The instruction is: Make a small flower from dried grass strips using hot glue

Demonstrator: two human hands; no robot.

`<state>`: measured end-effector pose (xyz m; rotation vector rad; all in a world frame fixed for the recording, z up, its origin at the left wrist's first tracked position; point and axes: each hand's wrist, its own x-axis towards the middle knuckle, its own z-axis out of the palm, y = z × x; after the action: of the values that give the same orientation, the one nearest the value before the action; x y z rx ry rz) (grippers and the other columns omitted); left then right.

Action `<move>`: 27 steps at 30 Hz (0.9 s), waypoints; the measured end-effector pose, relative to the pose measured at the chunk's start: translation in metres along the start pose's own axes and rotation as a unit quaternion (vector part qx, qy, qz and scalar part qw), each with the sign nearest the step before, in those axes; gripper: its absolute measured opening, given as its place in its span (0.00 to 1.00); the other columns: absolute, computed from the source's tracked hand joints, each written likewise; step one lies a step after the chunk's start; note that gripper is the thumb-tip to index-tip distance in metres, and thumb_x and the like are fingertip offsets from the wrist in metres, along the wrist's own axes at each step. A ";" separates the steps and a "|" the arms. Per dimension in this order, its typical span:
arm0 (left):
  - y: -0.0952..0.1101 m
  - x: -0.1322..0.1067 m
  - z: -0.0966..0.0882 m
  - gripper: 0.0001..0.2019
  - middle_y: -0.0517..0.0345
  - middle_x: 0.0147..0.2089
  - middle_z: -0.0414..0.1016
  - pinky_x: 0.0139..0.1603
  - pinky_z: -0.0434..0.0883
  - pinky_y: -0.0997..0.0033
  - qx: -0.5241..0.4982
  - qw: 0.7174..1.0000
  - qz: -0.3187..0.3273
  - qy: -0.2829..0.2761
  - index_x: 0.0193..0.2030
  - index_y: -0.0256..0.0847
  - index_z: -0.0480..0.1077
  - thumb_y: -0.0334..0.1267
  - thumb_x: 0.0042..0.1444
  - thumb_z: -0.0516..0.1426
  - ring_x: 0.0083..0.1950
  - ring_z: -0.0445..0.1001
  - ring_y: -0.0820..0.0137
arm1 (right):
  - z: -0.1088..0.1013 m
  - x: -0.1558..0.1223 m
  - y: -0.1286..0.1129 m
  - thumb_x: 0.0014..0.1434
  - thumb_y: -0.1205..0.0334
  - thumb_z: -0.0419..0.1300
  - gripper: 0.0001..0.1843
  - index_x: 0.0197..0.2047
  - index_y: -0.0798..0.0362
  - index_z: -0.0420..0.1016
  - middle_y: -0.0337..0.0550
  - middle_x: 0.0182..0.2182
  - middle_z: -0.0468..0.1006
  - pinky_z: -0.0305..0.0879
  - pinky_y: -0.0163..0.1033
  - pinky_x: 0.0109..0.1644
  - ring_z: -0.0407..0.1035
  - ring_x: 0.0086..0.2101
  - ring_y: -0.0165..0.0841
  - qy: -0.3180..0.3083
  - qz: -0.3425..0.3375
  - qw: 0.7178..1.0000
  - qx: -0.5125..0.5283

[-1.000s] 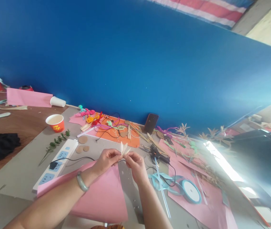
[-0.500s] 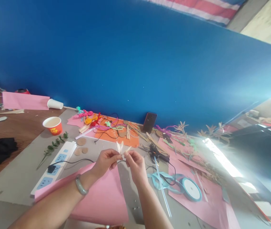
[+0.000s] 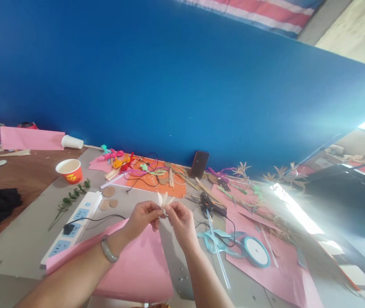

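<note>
Pale, pointed petals [image 3: 162, 199] fan upward between my two hands, above the table's middle. My left hand [image 3: 146, 217] pinches their base between thumb and fingers; a stone-coloured bangle is on that wrist. Against it, my right hand [image 3: 181, 219] is closed, thumb and fingertips on the right-hand petal at the same base. The fingers hide where the petals meet. Beneath the left forearm lies a pink paper sheet [image 3: 137, 269]. A black glue gun [image 3: 212, 206] with a long clear glue stick [image 3: 218, 252] rests right of my right hand.
A white power strip [image 3: 75, 224] with a plugged cable, a leafy sprig [image 3: 69, 199] and a red paper cup [image 3: 69, 171] stand left. Wooden discs [image 3: 108, 191] lie nearby. A phone [image 3: 199, 164] leans on the blue wall. A blue ribbon spool [image 3: 256, 251] sits right.
My right hand has moved slightly left, bringing its petal against the ones in my left hand. The hands now touch at the base. The view has shifted slightly.
</note>
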<state>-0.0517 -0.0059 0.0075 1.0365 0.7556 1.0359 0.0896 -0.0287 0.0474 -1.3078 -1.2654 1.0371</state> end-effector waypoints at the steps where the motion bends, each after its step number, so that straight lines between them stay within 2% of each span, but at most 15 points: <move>1: 0.000 0.000 0.000 0.10 0.59 0.23 0.75 0.20 0.65 0.76 -0.001 1.000 0.000 0.004 0.27 0.35 0.69 0.40 0.50 0.62 0.17 0.67 0.78 | 0.000 -0.001 -0.002 0.54 0.47 0.61 0.17 0.25 0.53 0.70 0.33 0.15 0.62 0.49 0.33 0.22 0.53 0.18 0.26 -0.003 0.004 1.000 0.002; 7: 0.002 0.000 0.002 0.09 0.59 0.24 0.75 0.20 0.64 0.76 -0.011 1.000 -0.002 0.009 0.31 0.35 0.70 0.39 0.49 0.63 0.17 0.67 0.78 | -0.001 -0.002 -0.004 0.54 0.48 0.62 0.17 0.26 0.53 0.71 0.32 0.15 0.61 0.49 0.33 0.22 0.54 0.18 0.26 -0.009 0.013 1.000 0.001; 13: 0.000 0.000 0.000 0.10 0.56 0.24 0.75 0.21 0.64 0.75 -0.005 1.000 -0.005 0.001 0.28 0.34 0.72 0.41 0.50 0.63 0.19 0.67 0.77 | -0.002 -0.003 -0.005 0.55 0.50 0.62 0.15 0.26 0.54 0.72 0.32 0.14 0.61 0.50 0.33 0.23 0.54 0.18 0.26 -0.013 0.025 1.000 0.002; 20: 0.001 0.000 0.000 0.11 0.56 0.24 0.75 0.21 0.64 0.75 -0.015 1.000 -0.008 0.001 0.28 0.34 0.71 0.41 0.49 0.63 0.18 0.66 0.77 | -0.001 -0.002 -0.004 0.54 0.49 0.62 0.16 0.26 0.54 0.73 0.34 0.15 0.66 0.51 0.33 0.23 0.56 0.18 0.26 -0.014 0.035 0.999 0.017; 27: 0.002 -0.001 0.001 0.10 0.61 0.18 0.70 0.22 0.63 0.75 -0.010 1.000 -0.010 -0.002 0.27 0.35 0.72 0.41 0.50 0.63 0.18 0.65 0.77 | -0.001 0.000 -0.001 0.53 0.49 0.63 0.16 0.27 0.54 0.73 0.37 0.18 0.70 0.51 0.32 0.22 0.57 0.19 0.26 -0.016 0.035 0.999 0.025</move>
<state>-0.0519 -0.0065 0.0100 1.0126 0.7499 1.0223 0.0906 -0.0288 0.0482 -1.3105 -1.2174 1.1364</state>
